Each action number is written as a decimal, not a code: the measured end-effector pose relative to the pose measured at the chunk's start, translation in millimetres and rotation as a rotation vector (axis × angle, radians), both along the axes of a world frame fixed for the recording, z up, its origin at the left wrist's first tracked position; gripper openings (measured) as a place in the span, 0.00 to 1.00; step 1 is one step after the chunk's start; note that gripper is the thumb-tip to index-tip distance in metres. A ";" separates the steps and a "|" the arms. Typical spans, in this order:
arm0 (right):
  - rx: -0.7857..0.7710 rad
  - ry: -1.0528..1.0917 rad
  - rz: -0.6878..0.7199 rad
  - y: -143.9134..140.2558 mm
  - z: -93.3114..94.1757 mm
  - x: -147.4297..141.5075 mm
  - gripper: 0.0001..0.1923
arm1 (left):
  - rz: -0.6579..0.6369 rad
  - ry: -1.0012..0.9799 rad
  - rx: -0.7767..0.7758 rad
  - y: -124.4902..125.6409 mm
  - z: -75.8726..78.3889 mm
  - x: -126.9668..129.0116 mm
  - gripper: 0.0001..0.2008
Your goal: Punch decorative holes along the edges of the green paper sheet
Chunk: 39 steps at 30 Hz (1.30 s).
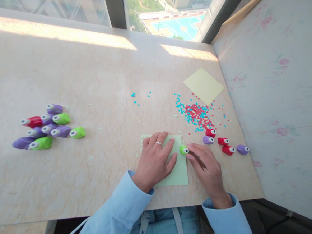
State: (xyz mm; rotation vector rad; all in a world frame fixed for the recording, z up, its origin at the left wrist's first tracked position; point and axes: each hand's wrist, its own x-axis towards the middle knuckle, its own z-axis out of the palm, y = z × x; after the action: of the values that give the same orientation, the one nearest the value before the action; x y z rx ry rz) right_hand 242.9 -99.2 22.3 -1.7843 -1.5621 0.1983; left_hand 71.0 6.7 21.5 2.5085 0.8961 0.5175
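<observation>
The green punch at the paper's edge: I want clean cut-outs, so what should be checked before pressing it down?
1. Left hand flat on the green paper, pinning it: ok.
2. Right hand fingertips on the green punch: ok.
3. Punch sits at the paper's right edge: ok.
4. Paper edge fully inside the punch slot: cannot tell.
5. Confetti pile clear of the paper: ok.

1. The left hand [156, 160] covers much of the green paper [178, 173]
2. The right hand [204, 165] hides the green punch's [184, 149] body
3. Confetti [196, 114] shapes are too small to tell
</observation>
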 end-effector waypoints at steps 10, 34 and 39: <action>0.005 0.004 0.005 -3.3 -1.7 0.9 0.14 | 0.000 0.006 0.000 0.3 -0.2 0.3 0.16; -0.453 0.539 -0.208 14.4 19.4 12.6 0.20 | -0.001 -0.018 -0.001 -0.3 0.6 -0.1 0.15; -0.432 0.503 -0.177 10.7 15.1 10.2 0.21 | 0.000 -0.034 0.003 -0.9 -0.7 -0.4 0.14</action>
State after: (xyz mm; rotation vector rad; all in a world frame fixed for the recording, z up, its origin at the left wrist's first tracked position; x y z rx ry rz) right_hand 253.1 -88.6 37.3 -1.9801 -1.0452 0.8793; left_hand 70.6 5.8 20.8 2.4944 0.8829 0.5606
